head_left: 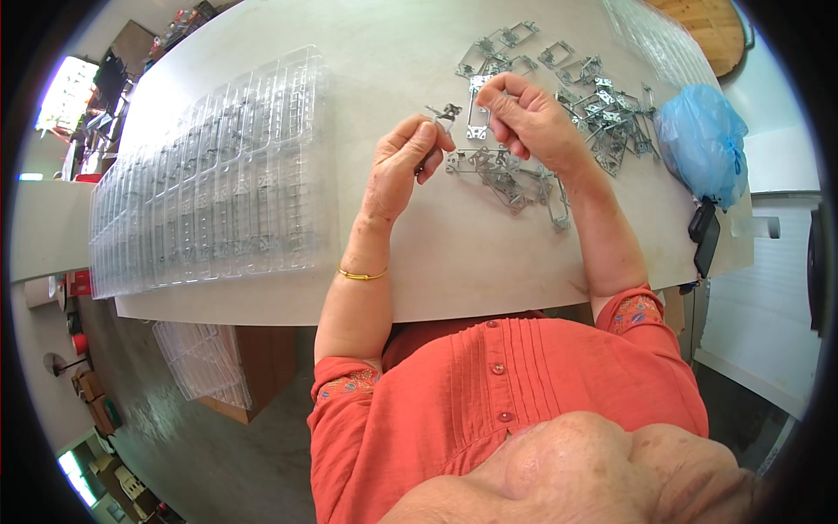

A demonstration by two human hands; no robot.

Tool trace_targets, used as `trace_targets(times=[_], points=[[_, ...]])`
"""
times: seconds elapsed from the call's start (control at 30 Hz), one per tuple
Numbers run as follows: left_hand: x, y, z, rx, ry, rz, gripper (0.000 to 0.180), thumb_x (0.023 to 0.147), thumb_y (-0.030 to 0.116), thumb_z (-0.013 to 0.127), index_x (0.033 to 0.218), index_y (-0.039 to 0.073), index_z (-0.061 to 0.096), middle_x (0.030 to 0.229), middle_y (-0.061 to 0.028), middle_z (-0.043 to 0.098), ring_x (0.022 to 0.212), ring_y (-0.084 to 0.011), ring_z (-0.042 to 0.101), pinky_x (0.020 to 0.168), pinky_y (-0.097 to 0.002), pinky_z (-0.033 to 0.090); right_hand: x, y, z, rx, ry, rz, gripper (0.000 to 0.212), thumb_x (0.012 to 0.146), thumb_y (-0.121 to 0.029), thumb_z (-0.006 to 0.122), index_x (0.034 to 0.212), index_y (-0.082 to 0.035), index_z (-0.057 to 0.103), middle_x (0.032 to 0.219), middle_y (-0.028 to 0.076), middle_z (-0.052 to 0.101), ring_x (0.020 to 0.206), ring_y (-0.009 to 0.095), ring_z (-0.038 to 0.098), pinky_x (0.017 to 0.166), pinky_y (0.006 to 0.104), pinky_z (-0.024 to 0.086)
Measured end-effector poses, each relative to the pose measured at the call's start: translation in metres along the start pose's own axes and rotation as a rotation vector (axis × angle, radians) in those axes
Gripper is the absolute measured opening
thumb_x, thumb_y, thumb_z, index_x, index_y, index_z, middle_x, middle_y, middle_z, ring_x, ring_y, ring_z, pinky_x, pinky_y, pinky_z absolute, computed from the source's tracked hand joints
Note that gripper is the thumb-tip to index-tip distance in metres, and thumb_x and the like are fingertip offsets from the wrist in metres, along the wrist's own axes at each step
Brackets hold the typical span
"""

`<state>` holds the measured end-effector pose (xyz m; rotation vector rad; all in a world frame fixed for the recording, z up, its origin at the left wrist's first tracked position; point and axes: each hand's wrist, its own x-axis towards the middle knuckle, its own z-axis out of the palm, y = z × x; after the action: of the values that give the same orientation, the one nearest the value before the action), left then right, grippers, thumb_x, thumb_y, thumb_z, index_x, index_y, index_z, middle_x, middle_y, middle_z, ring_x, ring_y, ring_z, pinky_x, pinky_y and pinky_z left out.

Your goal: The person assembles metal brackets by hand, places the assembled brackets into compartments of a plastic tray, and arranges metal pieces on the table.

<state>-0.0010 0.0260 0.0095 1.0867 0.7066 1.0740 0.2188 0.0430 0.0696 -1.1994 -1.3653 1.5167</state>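
Note:
My left hand (407, 157) is closed in a pinch over the middle of the table. From its fingertips juts a small metal bracket (449, 112) with dark parts on it. Beside it, my right hand (534, 120) is also closed, thumb and forefinger pressed together. A rectangular metal frame (477, 133) shows just left of those fingers; whether they touch it or it lies beneath them, I cannot tell. More metal frames (506, 182) lie in a loose group below the hands. A denser heap of the same frames (615, 118) spreads to the right of my right wrist.
Stacked clear plastic trays (209, 183) with metal parts in their slots cover the left of the table (436, 262). A blue plastic bag (704, 144) sits at the right edge, near clear trays (655, 39) and a round wooden stool (709, 31). More trays (205, 358) stand below.

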Motion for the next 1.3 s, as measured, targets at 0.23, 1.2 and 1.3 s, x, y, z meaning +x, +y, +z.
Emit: trace_targets(times=[0.23,1.2,1.3], points=[[0.001,-0.002,0.001,-0.02,0.071,0.043,0.031,0.107,0.028,0.051,0.09,0.005,0.064,0.089,-0.0038,0.065,0.062,-0.0067,0.045,0.053,-0.0209,0.032,-0.007,0.003,0.02,-0.057,-0.08,-0.011,0.024,0.104,-0.02,0.058,0.113,0.001,0.063,0.077,0.0,0.061,0.062,0.005,0.06,0.054,0.0219,0.054],[-0.002,-0.005,0.007,0.445,0.028,0.234,0.017,0.103,0.015,0.058,0.093,0.002,0.064,0.09,0.0016,0.059,0.078,-0.009,0.046,0.07,-0.0245,0.041,-0.01,0.0,0.019,-0.151,-0.087,0.07,0.022,0.103,-0.023,0.055,0.098,-0.004,0.064,0.067,-0.001,0.058,0.047,0.005,0.048,0.045,0.0213,0.04],[-0.003,-0.004,0.008,0.445,-0.002,0.293,0.017,0.103,0.014,0.058,0.092,0.002,0.064,0.09,0.0012,0.059,0.077,-0.0089,0.046,0.07,-0.024,0.041,-0.011,-0.005,0.022,-0.212,-0.086,0.097,0.022,0.105,-0.024,0.055,0.098,-0.004,0.063,0.063,-0.006,0.05,0.047,0.002,0.042,0.043,0.0189,0.033]])
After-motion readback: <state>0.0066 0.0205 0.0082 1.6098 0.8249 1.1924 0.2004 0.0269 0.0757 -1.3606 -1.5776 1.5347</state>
